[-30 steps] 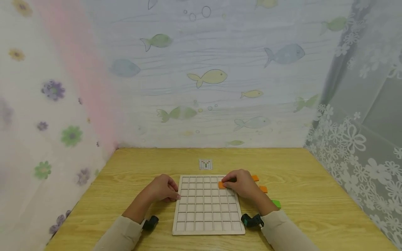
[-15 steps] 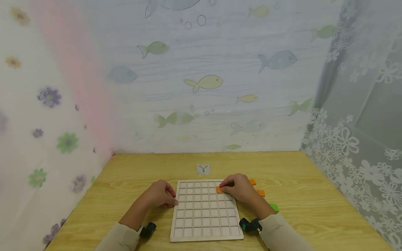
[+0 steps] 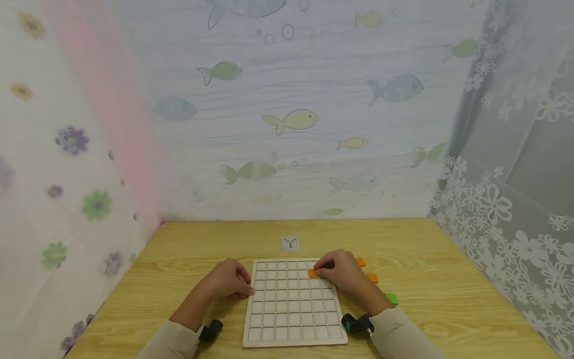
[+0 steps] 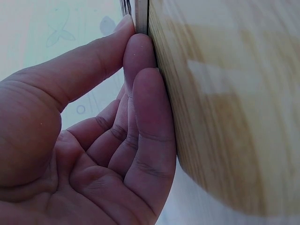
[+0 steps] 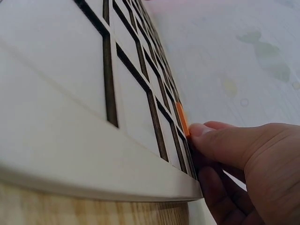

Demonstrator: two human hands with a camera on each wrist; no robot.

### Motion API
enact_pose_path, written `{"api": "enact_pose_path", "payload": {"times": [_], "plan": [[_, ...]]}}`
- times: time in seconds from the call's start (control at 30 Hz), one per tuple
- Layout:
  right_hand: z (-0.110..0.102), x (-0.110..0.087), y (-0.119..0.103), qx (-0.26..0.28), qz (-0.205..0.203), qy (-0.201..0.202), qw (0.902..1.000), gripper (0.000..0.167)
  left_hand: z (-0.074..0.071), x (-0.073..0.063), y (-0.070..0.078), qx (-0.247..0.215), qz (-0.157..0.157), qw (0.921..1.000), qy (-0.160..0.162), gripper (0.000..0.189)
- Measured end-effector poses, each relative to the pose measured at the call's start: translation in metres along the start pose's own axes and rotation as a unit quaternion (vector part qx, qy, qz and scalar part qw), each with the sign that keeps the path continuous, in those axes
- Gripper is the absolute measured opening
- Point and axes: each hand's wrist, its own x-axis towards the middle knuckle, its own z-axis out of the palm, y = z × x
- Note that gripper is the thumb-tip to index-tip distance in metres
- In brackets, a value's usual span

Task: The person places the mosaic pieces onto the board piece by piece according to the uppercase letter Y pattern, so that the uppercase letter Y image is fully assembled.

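Note:
A pale wooden grid board lies flat on the table in the head view. At its left edge, my left hand holds the rim with the thumb on top and a fingertip against the side. The left wrist view shows that thumb and finger meeting at the board's edge. My right hand pinches a flat orange tile at the board's second row from the back, near the right side. In the right wrist view the orange tile stands slightly proud of the grid, partly covered by the thumb.
Behind the board lies a small printed pattern card. Right of the board are two more orange tiles, one behind the right hand and one nearer, plus a green tile by the right forearm. Patterned curtains enclose the wooden table.
The head view has tilted up a little, so everything sits lower in it. Both hands keep their places on the board, and the orange tile stays at the same cell.

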Motion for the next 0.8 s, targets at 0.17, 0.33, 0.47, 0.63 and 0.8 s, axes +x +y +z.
{"api": "enact_pose_path", "payload": {"times": [0.17, 0.33, 0.47, 0.63, 0.8], "plan": [[-0.001, 0.000, -0.001, -0.002, 0.002, -0.003, 1.0000, 0.008, 0.001, 0.000, 0.000, -0.001, 0.001, 1.0000, -0.001, 0.027], [-0.004, -0.002, -0.004, 0.013, 0.007, -0.009, 0.9998, 0.006, 0.000, -0.001, 0.000, 0.004, 0.000, 1.0000, 0.000, 0.028], [-0.010, -0.003, -0.006, 0.032, 0.023, -0.007, 0.9992, 0.008, 0.000, -0.002, 0.000, 0.005, 0.005, 1.0000, -0.001, 0.027], [-0.018, -0.001, 0.000, 0.030, 0.040, 0.008, 0.9987, 0.009, 0.001, -0.003, 0.001, 0.004, 0.004, 1.0000, -0.001, 0.027], [-0.026, -0.001, 0.005, 0.037, 0.048, 0.013, 0.9981, 0.011, 0.000, -0.004, 0.003, 0.004, -0.001, 1.0000, -0.003, 0.027]]}}
